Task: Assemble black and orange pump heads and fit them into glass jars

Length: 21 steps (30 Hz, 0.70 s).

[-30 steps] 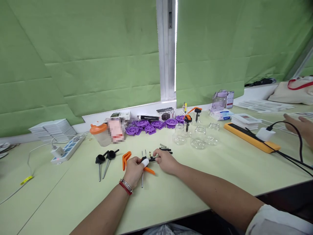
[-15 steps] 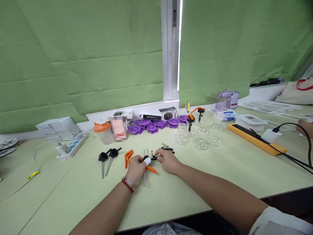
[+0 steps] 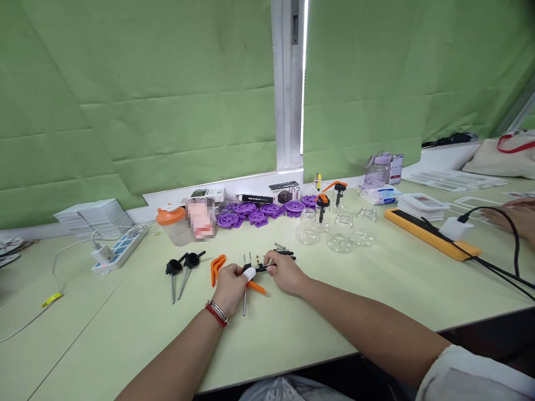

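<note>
My left hand [image 3: 229, 288], its thumb with a white covering, is closed on a black pump head with metal rods and an orange lever [image 3: 256, 287] attached. From the right, my right hand [image 3: 286, 274] pinches the end of a thin black stem [image 3: 262, 268] that meets the pump head; the exact joint is too small to make out. Beyond the fingers lie tiny brass-coloured pieces [image 3: 258, 259], springs [image 3: 280, 247] and black tubes [image 3: 286, 253]. Loose orange levers [image 3: 216, 268] rest left of my left hand. Farther left are two black funnel-like heads with metal rods [image 3: 173, 268].
Clear glass jars [image 3: 340, 236] stand at the back right, near two orange-and-black pump tops [image 3: 321, 203]. Purple wheel-shaped pieces [image 3: 246, 210] line the back. A yellow power strip [image 3: 430, 234] lies right, a white one [image 3: 121, 250] left. Another person's hands [image 3: 512, 217] are at the far right.
The whole view has shifted slightly. Both my hands keep their grip in nearly the same place. At the far right, more of the other person's hands now shows.
</note>
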{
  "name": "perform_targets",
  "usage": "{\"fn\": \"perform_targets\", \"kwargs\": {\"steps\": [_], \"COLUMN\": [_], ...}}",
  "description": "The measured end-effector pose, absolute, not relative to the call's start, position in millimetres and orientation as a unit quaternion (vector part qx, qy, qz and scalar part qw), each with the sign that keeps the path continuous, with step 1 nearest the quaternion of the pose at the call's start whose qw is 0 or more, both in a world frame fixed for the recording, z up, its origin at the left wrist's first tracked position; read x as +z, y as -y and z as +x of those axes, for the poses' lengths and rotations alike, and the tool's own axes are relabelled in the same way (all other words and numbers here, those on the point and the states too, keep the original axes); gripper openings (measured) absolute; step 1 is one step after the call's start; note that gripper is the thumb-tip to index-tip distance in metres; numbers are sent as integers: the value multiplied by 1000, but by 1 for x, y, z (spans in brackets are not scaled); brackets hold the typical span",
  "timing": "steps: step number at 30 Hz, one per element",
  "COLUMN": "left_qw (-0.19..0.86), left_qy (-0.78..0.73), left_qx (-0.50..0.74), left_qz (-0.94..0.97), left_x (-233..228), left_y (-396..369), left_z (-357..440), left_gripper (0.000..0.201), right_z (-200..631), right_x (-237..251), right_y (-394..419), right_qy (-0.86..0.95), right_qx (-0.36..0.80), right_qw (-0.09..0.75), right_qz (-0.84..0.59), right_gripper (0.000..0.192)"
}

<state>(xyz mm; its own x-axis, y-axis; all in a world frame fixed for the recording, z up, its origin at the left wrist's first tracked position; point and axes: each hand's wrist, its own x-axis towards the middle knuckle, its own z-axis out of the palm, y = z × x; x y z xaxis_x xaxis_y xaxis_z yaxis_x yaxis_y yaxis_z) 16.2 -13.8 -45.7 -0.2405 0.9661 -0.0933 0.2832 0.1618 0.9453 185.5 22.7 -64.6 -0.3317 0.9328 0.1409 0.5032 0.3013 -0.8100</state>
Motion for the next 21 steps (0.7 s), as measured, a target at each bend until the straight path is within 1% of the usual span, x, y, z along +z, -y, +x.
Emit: {"fn": "perform_targets", "kwargs": {"steps": [3, 7, 11, 15, 19, 21], "left_qw": [393, 394, 383, 380, 380, 376], "left_qy": [-654, -654, -653, -653, -657, -658], "left_qx": [437, 436, 440, 440, 437, 438], "left_qz": [476, 476, 484, 485, 482, 484], "left_x": [-46, -47, -45, -43, -43, -44], "left_y": [13, 13, 14, 15, 15, 14], "left_z": [15, 15, 16, 17, 18, 18], "left_gripper": [23, 26, 30, 25, 24, 24], "right_z": [185, 185, 185, 185, 186, 186], "right_x": [-64, -65, -66, -68, -66, -64], "right_y": [-23, -24, -24, -26, -24, -23], "right_qy": [739, 739, 743, 739, 739, 740], "right_qx": [343, 341, 334, 342, 340, 339], "right_qw": [318, 313, 320, 314, 318, 309], "right_qz": [-484, -490, -484, -489, -488, -492], "right_gripper": [23, 18, 22, 17, 23, 20]}}
